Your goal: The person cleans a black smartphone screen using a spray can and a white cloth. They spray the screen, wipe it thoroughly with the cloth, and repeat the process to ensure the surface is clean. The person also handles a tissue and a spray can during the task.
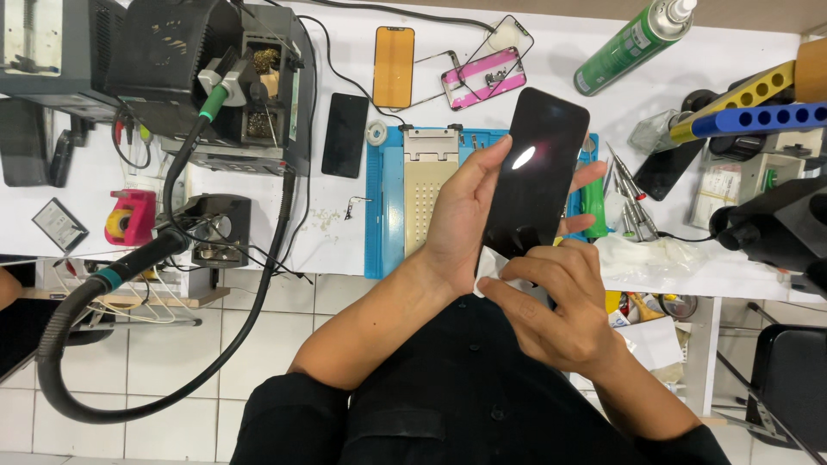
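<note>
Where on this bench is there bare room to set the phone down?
Bare white table lies between the blue mat and the soldering station, below the dark screen. The right side by the tweezers is crowded.

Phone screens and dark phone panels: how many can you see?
4: one held in the left hand (black panel), a black one on the table, an orange one, another right, partly hidden.

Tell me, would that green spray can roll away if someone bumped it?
Probably. The green spray can lies on its side on the white table, and its round body looks free to roll. It seems stiff metal, unlikely to bend. Nothing visibly blocks it nearby.
</note>
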